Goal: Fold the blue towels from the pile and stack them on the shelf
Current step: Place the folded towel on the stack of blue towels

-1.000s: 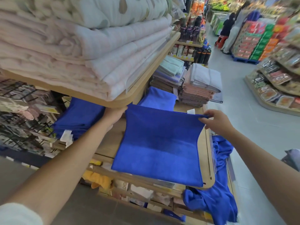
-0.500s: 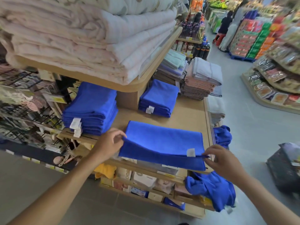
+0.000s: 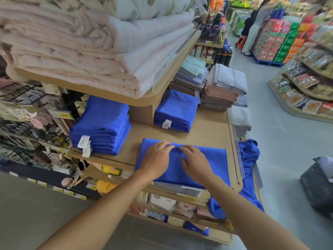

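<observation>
- A folded blue towel (image 3: pixel 216 163) is seen lying flat at the front edge of a wooden shelf (image 3: pixel 207 127), its near edge just overhanging the shelf's lip.
- The left hand (image 3: pixel 156 159) is laid palm down on the left half of this towel, with the fingers (image 3: pixel 166 144) extended and relaxed; nothing is gripped.
- The right hand (image 3: pixel 195 162) is placed just beside it on the towel's middle, also palm down, with the fingers (image 3: pixel 187 147) spread and not curled round anything.
- The fingertips of the two hands are nearly touching at the towel's far edge.
- A tall stack of folded blue towels (image 3: pixel 100 127) is set at the shelf's left end, with white tags hanging from its front.
- A shorter blue stack (image 3: pixel 176 110) is set at the back of the shelf, against an upright panel.
- A pile of unfolded blue towels (image 3: pixel 249 154) is draped off the shelf's right end, trailing down towards the floor.
- Pale pink blankets (image 3: pixel 81 51) are stacked on a board above the shelf.
- Grey and pink towels (image 3: pixel 223 87) are stacked beyond the shelf's back right corner.
</observation>
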Action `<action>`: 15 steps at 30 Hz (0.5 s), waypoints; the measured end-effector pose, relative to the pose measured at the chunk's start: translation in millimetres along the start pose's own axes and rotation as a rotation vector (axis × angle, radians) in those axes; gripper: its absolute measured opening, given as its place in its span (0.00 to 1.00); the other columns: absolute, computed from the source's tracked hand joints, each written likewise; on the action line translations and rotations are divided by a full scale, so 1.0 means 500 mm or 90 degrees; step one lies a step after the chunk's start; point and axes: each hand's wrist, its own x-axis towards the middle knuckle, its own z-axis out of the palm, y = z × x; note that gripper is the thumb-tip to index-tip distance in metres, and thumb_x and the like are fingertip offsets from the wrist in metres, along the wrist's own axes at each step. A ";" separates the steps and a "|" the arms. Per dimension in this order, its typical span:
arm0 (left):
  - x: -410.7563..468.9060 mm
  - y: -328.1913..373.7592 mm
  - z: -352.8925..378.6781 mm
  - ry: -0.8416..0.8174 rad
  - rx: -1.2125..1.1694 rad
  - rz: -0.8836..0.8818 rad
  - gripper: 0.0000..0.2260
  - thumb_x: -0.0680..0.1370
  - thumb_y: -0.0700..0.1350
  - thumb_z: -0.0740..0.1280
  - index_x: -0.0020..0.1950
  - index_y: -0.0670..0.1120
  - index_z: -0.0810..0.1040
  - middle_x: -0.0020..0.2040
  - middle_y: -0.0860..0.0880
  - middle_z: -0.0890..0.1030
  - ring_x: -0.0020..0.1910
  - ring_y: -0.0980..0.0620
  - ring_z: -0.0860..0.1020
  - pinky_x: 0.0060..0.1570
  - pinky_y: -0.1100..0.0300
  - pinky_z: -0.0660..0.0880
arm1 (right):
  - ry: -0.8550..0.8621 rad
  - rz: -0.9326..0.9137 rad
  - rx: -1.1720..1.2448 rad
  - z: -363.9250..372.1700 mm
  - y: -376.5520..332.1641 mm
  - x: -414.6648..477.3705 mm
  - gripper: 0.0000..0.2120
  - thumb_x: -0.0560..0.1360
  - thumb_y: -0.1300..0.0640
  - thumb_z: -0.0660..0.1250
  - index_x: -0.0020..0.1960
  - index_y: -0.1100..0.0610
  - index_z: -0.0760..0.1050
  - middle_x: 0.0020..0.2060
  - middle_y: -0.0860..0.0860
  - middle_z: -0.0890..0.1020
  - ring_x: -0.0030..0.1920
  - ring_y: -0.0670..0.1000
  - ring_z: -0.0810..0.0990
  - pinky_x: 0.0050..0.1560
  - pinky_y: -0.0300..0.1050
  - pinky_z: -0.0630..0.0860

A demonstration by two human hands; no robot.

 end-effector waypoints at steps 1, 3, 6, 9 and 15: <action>0.011 0.006 0.019 -0.022 0.026 -0.009 0.19 0.83 0.42 0.59 0.74 0.46 0.73 0.73 0.48 0.72 0.75 0.47 0.67 0.74 0.53 0.63 | -0.004 0.003 -0.012 0.020 -0.012 0.011 0.21 0.80 0.56 0.64 0.72 0.56 0.74 0.70 0.52 0.76 0.71 0.56 0.73 0.66 0.53 0.73; 0.013 0.000 0.054 -0.083 0.091 -0.045 0.21 0.85 0.49 0.55 0.79 0.48 0.65 0.79 0.49 0.65 0.80 0.48 0.60 0.78 0.51 0.55 | -0.012 0.025 -0.040 0.049 -0.020 0.013 0.22 0.80 0.53 0.63 0.73 0.58 0.72 0.73 0.53 0.74 0.74 0.55 0.70 0.71 0.52 0.70; -0.004 -0.023 0.083 -0.136 0.171 -0.056 0.25 0.86 0.55 0.49 0.83 0.50 0.54 0.83 0.52 0.54 0.82 0.52 0.50 0.80 0.50 0.46 | 0.032 0.021 -0.095 0.074 -0.014 -0.011 0.25 0.80 0.48 0.59 0.71 0.61 0.75 0.71 0.56 0.77 0.73 0.57 0.74 0.72 0.56 0.71; -0.007 -0.028 0.090 -0.154 0.199 -0.054 0.28 0.85 0.56 0.47 0.84 0.49 0.48 0.84 0.52 0.47 0.82 0.53 0.45 0.80 0.48 0.43 | 0.032 0.032 -0.136 0.082 -0.009 -0.015 0.29 0.79 0.44 0.53 0.72 0.59 0.75 0.71 0.54 0.77 0.73 0.56 0.73 0.73 0.59 0.69; 0.004 -0.069 0.073 -0.139 0.181 -0.114 0.39 0.79 0.69 0.48 0.84 0.48 0.46 0.84 0.51 0.46 0.82 0.54 0.43 0.80 0.48 0.40 | -0.035 0.109 -0.157 0.081 0.041 -0.006 0.41 0.78 0.30 0.43 0.82 0.55 0.59 0.81 0.49 0.60 0.82 0.49 0.54 0.80 0.58 0.48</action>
